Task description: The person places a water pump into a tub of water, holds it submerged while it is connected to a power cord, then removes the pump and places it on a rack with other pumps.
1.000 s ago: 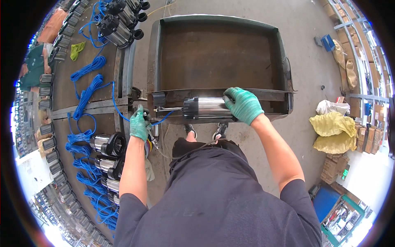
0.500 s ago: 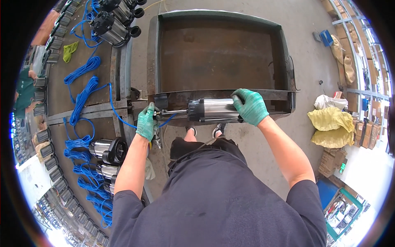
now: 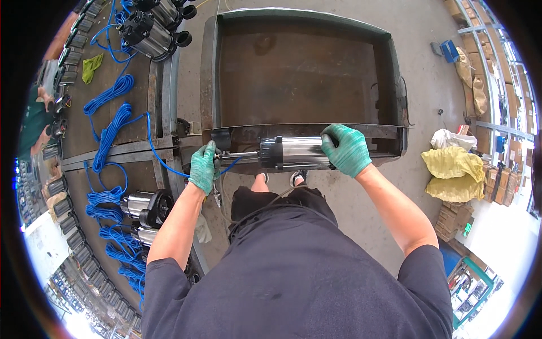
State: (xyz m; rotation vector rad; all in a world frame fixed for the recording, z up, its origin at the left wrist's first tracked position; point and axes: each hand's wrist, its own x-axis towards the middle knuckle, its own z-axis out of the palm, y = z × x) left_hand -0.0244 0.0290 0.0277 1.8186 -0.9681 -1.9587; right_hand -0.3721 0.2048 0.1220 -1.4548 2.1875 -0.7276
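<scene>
A silver-and-black cylindrical pump [image 3: 299, 152] lies on its side across the near end of a metal tank. My right hand [image 3: 348, 150], in a green glove, is closed over its right end. At the left, my gloved left hand [image 3: 203, 167] is closed round a metal fitting [image 3: 217, 195] whose lower part hangs below the fingers. A thin metal rod [image 3: 240, 155] runs between that hand and the pump's black end. Blue cable [image 3: 161, 158] passes behind the left hand and shows again beside the rod. The fingers hide most of the fitting.
The rusty tank [image 3: 305, 73] has a raised rim and holds murky water. On the left bench stand more pumps [image 3: 148, 37], with coiled blue cables [image 3: 116, 133] and a yellow-green cloth [image 3: 91, 68]. Yellow sacks [image 3: 454, 169] lie on the floor at right, near shelving with cartons. Another person's green sleeve [image 3: 35, 124] shows far left.
Both hands keep their grip, and the pump stays nearly in place. The view has shifted slightly. At far left, the other person's hands have moved.
</scene>
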